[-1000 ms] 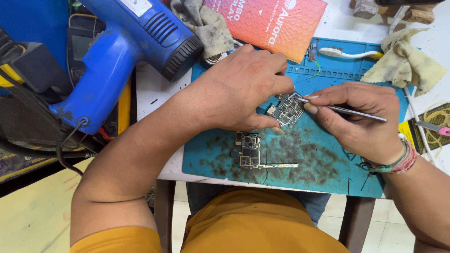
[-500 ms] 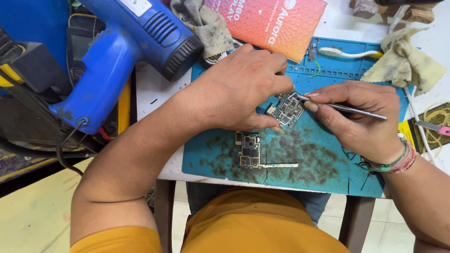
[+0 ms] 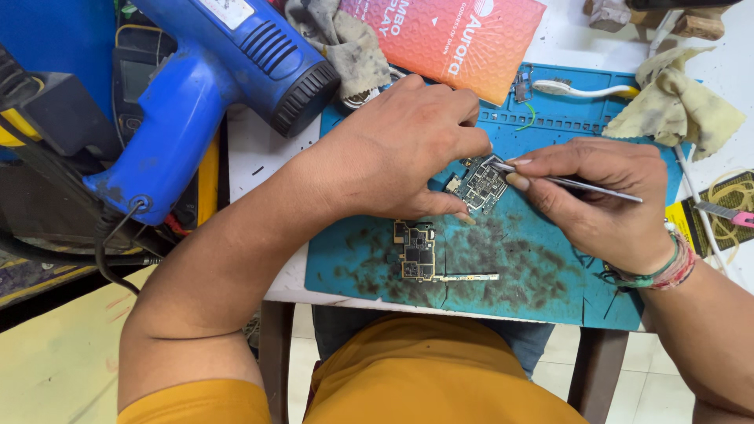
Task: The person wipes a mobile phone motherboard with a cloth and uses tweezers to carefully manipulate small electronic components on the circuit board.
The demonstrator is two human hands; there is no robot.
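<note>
Essentially unchanged: small circuit board [image 3: 479,184] remains on the blue mat [image 3: 550,283].
Board lies tilted, long axis diagonal; left hand [image 3: 408,149] pinches it down, right hand [image 3: 601,196] closed on tweezers [image 3: 565,180] (tips at board's upper edge). Second board [image 3: 416,250] lies just below.

Flat orange-pink padded envelope [image 3: 452,43] at top centre, white label [image 3: 228,9] on blue heat gun — top left
</note>
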